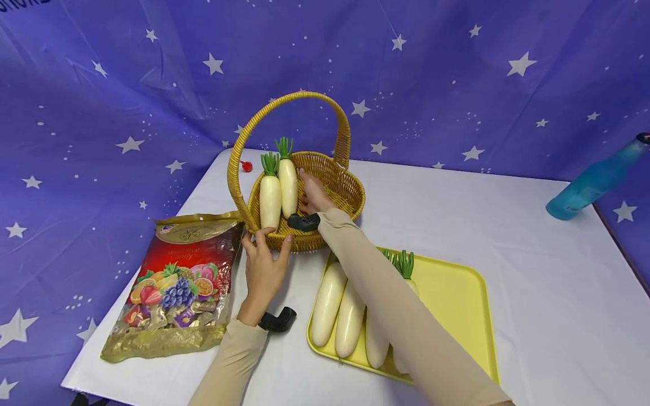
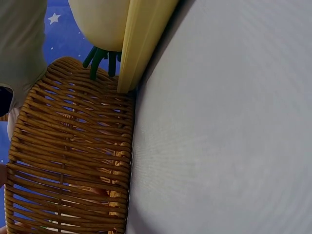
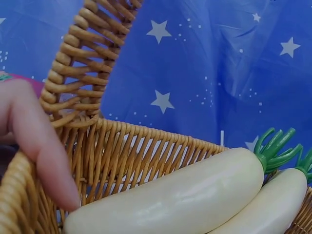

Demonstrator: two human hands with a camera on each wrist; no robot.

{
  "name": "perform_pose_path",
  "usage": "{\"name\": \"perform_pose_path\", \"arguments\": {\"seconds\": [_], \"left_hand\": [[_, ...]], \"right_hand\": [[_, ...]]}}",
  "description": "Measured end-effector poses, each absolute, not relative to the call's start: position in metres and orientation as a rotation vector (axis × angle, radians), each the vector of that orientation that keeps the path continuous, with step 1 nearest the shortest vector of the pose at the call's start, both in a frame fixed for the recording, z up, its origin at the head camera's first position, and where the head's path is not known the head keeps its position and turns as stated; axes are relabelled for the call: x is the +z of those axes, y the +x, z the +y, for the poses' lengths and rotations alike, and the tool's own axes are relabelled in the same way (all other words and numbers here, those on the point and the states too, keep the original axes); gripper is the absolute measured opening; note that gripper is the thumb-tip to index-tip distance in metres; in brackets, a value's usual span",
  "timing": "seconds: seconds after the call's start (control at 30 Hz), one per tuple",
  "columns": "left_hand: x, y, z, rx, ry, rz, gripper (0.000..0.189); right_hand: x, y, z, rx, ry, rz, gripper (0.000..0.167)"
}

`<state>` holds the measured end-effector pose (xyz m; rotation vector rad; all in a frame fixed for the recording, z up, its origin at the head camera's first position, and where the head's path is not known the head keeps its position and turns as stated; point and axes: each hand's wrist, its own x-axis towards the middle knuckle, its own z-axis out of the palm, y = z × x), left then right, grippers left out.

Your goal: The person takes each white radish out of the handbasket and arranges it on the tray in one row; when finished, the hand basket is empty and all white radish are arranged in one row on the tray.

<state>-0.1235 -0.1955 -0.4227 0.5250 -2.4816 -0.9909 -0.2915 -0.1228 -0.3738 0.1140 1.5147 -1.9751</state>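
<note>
Two white radishes (image 1: 270, 202) with green tops lean side by side in the left half of a wicker basket (image 1: 304, 242) with a tall arched handle. My left hand (image 1: 265, 273) grips the basket's front rim. In the right wrist view one of its fingers (image 3: 46, 151) reaches over the rim, its tip at the radish's (image 3: 180, 195) lower end. My right hand (image 1: 316, 193) is inside the basket, just right of the radishes, its fingers loosely extended and holding nothing. The left wrist view shows the basket's woven side (image 2: 73, 156) up close.
A yellow tray (image 1: 454, 293) with several more radishes (image 1: 327, 307) lies in front of the basket, partly hidden by my right sleeve. To the left lies a bag of fruit candy (image 1: 178, 282). A small red item (image 1: 246, 166) is behind the basket; a blue bottle (image 1: 594, 180) stands far right.
</note>
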Motion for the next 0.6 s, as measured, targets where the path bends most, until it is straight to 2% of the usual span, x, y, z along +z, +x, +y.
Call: {"name": "perform_pose_path", "arguments": {"seconds": [0.33,0.6], "left_hand": [[-0.4228,-0.1238,-0.1965,-0.998,0.539,-2.492,0.053],[-0.4227,-0.1237,-0.1966,-0.999,0.546,-2.504,0.054]], "right_hand": [[-0.373,-0.2883,-0.1263,-1.877,-0.044,1.575,0.056],[-0.3756,-0.2893,-0.126,-1.791,-0.1,1.759,0.068]]}}
